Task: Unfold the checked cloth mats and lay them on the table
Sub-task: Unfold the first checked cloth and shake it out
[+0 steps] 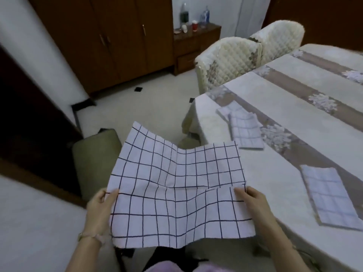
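An unfolded white mat with dark checks (pixel 176 189) is spread in the air in front of me, left of the table, creased along its middle. My left hand (pixel 100 209) pinches its left edge and my right hand (pixel 253 205) pinches its right edge. On the table (pixel 294 134) lie two folded checked mats: one (pixel 245 130) near the far corner with another folded piece (pixel 225 111) partly under it, and one (pixel 330 195) nearer to me on the right.
The table wears a cream cloth with brown floral stripes. Two quilted chairs (pixel 231 59) stand at its far side. An olive stool (pixel 94 158) sits below the held mat. A brown wardrobe (pixel 110 36) and a side cabinet with bottles (pixel 194 42) line the back wall.
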Demonstrator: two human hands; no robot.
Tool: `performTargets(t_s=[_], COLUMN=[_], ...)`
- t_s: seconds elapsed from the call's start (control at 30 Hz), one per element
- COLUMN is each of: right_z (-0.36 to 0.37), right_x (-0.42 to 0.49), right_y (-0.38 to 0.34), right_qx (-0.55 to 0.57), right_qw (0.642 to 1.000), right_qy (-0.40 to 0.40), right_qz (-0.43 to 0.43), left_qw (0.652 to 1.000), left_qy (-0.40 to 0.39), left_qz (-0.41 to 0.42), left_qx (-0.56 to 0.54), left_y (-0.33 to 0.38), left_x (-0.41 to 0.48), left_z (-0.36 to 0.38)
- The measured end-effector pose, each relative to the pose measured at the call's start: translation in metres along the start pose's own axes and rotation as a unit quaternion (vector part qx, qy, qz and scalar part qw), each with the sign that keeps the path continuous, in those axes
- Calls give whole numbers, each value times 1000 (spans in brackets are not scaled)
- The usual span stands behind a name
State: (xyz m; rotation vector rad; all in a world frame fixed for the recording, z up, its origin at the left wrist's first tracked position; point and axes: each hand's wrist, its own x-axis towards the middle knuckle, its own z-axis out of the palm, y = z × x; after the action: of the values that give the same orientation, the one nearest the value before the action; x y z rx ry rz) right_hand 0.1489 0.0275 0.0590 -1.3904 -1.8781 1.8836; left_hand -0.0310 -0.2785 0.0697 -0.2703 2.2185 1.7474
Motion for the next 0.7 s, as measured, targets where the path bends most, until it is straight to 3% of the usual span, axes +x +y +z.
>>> performTargets(t_s=[0.3, 0.5, 0.7], right_z=[76, 154, 227], right_x=[48, 117, 182], right_y=[-19, -82, -178], right_qx=[-85, -89, -68], right_qw=[993, 989, 991], right_qy=[-77, -114, -97], right_qz=[9, -11, -63], left_qw=[994, 991, 996], left_qy=[80, 118, 77], left_qz=[-63, -64, -29], left_qx=[-27, -9, -34], left_y=[-19, 1, 75], left_x=[29, 133, 251], left_z=[-44, -56, -65])
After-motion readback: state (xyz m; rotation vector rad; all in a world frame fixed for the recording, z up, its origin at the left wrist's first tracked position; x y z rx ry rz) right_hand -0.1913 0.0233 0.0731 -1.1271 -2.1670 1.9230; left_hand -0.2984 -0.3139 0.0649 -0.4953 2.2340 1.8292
